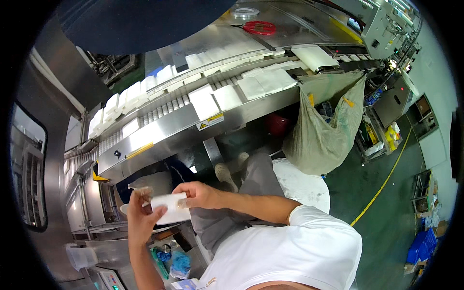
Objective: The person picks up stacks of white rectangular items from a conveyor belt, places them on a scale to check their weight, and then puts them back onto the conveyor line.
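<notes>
- Both hands are gripping a white flat pack [170, 208], held at about 7 o'clock in the view, below the steel conveyor [164, 128].
- The left hand [140, 218] is cupping its left end, fingers curled.
- The right hand [200, 195] is pinching the right edge.
- It is looking light, soft and a bit slippery, so holding both ends seems safest.
- More white packs [227, 96] are riding the rollers at 12 o'clock.

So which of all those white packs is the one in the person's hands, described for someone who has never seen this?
Start at the long steel conveyor that carries rows of white packs across the upper picture. Below its near edge, the left hand and right hand meet over the person's lap. The flat white pack held between them is the only one off the belt and gripped by fingers.
</notes>
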Tool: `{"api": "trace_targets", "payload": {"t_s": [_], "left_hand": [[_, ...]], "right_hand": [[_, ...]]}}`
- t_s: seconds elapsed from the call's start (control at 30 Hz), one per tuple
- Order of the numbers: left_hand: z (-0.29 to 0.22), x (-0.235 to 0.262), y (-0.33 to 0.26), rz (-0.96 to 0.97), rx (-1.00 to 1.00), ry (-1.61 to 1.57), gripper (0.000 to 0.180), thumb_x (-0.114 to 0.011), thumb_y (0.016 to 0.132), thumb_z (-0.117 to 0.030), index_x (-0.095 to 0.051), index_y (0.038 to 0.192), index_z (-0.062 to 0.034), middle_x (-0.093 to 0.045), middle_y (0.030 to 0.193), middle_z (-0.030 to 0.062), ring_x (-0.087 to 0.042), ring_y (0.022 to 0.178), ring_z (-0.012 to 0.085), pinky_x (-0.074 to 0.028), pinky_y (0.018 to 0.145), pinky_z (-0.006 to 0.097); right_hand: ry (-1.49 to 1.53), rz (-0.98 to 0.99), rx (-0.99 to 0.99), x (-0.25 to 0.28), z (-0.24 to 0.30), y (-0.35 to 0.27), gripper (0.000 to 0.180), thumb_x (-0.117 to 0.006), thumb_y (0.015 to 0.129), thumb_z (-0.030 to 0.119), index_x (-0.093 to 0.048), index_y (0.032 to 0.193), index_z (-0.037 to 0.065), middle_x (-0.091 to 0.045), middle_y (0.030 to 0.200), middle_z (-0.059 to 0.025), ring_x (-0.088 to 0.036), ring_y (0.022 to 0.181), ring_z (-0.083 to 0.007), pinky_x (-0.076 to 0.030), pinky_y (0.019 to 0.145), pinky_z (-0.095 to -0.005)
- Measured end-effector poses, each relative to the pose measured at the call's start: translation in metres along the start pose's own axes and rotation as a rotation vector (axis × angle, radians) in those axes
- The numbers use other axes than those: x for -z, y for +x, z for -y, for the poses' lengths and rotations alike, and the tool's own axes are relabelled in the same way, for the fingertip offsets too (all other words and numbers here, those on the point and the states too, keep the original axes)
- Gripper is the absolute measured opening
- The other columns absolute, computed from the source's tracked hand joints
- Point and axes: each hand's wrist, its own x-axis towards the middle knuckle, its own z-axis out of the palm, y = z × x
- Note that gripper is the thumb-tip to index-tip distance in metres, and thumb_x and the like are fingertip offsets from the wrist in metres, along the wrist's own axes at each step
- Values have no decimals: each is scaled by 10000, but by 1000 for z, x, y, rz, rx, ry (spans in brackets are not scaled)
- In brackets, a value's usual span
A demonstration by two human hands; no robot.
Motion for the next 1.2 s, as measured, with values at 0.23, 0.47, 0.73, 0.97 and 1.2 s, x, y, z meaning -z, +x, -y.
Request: {"api": "trace_targets", "payload": {"t_s": [0.23, 0.47, 0.73, 0.97, 1.2], "left_hand": [[0, -51, 87, 112, -97, -36, 621, -805, 846, 41, -469, 1367, -3, -678, 1102, 147, -702, 941, 186, -583, 813, 304], [-35, -53, 217, 295, -284, 282, 720, -860, 809, -84, -508, 1437, -51, -716, 1078, 114, -677, 948, 183, -555, 811, 322], [-6, -57, 375, 642, -112, 577, 1035, -913, 665, -483, -459, 1506, -88, -557, 1437, 246, -503, 1367, 386, -380, 1145, 544], [28, -50, 322, 20, -497, 802, 608, -809, 875, -386, -629, 1336, -32, -616, 1261, 206, -607, 1170, 370, -499, 1005, 496], [57, -33, 33, -576, -540, 368, 443, -814, 877, -212, -582, 1217, -46, -633, 1122, 150, -643, 1061, 332, -525, 919, 420]], "right_hand": [[-177, -455, 140, 47, 26, -6, 333, -762, 954, 160, -626, 1198, -21, -699, 1017, -68, -655, 891, -96, -556, 756, -277], [-33, -586, 144, 82, 38, 8, 476, -672, 1023, 151, -434, 1363, -83, -711, 1109, -208, -734, 987, -224, -631, 819, -314], [14, -454, -101, 86, 23, -16, 478, -639, 1035, 123, -415, 1395, -98, -710, 1128, -228, -747, 923, -239, -631, 759, -312], [-42, -425, -192, 86, -3, -22, 405, -649, 1024, 122, -496, 1359, -48, -716, 1121, -205, -743, 860, -227, -632, 725, -322], [-212, -365, -370, 81, -30, -27, 361, -599, 1070, 272, -584, 1321, 13, -703, 1095, -132, -708, 854, -184, -601, 747, -291]]}}
